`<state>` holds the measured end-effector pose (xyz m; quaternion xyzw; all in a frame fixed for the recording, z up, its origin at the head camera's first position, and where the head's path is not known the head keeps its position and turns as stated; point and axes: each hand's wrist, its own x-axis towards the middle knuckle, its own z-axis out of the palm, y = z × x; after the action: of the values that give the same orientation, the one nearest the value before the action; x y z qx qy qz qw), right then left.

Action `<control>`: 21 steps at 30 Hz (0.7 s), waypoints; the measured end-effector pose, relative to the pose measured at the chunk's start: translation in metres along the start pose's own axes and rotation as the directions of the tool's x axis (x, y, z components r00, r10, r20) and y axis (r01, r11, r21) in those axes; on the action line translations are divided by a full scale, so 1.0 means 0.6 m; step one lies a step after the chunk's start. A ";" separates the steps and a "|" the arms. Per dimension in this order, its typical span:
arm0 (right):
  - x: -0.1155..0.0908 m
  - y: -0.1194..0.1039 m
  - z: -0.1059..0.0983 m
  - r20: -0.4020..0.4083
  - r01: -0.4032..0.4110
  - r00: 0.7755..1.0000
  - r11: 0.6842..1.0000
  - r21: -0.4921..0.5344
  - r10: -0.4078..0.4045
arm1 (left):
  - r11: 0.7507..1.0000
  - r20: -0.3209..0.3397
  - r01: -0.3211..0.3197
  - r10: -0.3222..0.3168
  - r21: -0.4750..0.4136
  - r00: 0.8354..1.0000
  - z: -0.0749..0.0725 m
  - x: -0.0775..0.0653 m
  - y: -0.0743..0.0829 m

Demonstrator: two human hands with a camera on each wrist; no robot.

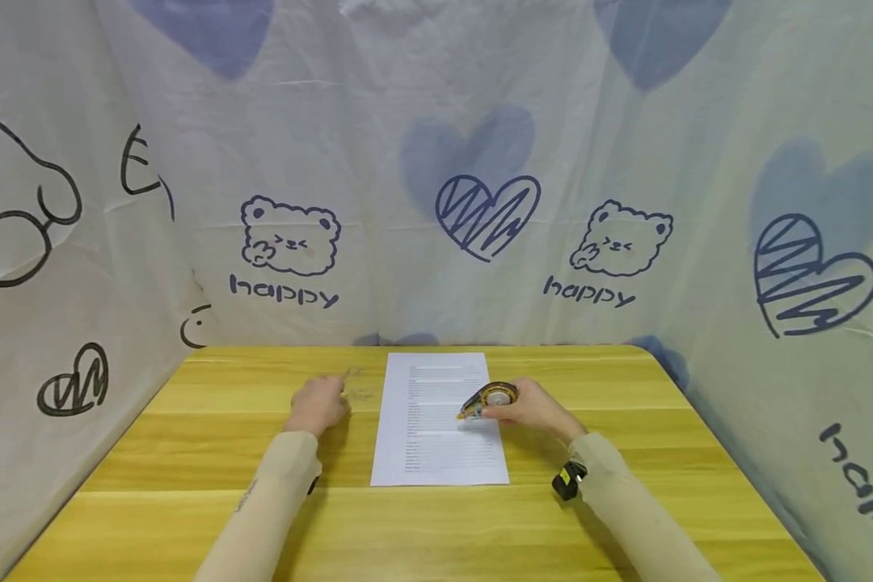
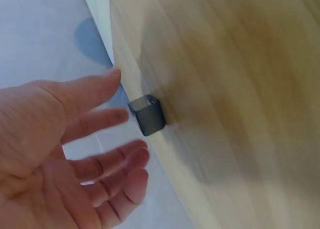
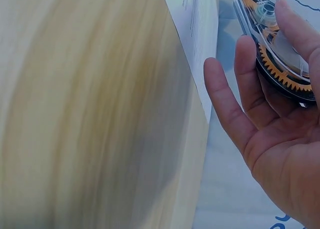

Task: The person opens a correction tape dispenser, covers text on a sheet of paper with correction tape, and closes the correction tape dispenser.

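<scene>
My right hand [image 1: 527,404] holds a correction tape [image 1: 498,394] with a clear case, a black rim and orange gears, its tip close over the printed sheet [image 1: 436,477]. In the right wrist view, the thumb and fingers of the right hand [image 3: 285,134] pinch the correction tape [image 3: 282,71], partly cut off by the frame. My left hand [image 1: 318,404] is left of the sheet, with loosely bent fingers and nothing in them. Just beyond those fingertips, in the left wrist view, sits a small dark see-through piece [image 2: 148,115] on the table.
The wooden table [image 1: 189,453] carries the sheet near its far edge, with rows of small print. A white cloth [image 1: 407,267] with hearts and bears hangs behind the table and along both sides. A black device [image 1: 567,481] is strapped at the right wrist.
</scene>
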<state>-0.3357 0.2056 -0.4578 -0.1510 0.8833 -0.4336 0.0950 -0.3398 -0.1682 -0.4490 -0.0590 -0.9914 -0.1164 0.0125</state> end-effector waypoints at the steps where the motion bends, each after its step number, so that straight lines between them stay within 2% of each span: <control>1: 0.000 0.000 0.000 0.000 -0.001 1.000 1.000 0.002 0.001 | 1.000 0.016 0.012 -0.012 0.004 1.000 -0.001 -0.002 -0.002; 4: 0.003 0.001 0.002 -0.001 -0.003 1.000 1.000 0.008 0.003 | 1.000 0.045 0.023 -0.022 -0.016 0.999 -0.002 -0.005 -0.007; 10: 0.007 0.002 0.006 0.008 0.014 1.000 1.000 0.015 -0.014 | 0.993 0.070 0.022 -0.014 -0.112 0.997 -0.001 -0.001 -0.013; 21: 0.008 0.000 0.013 0.014 0.025 1.000 0.999 0.027 -0.025 | 0.977 0.053 0.019 -0.008 -0.213 0.999 0.006 0.008 -0.019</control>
<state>-0.3378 0.1984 -0.4625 -0.1639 0.8747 -0.4455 0.0980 -0.3459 -0.1777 -0.4549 -0.0564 -0.9735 -0.2207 -0.0203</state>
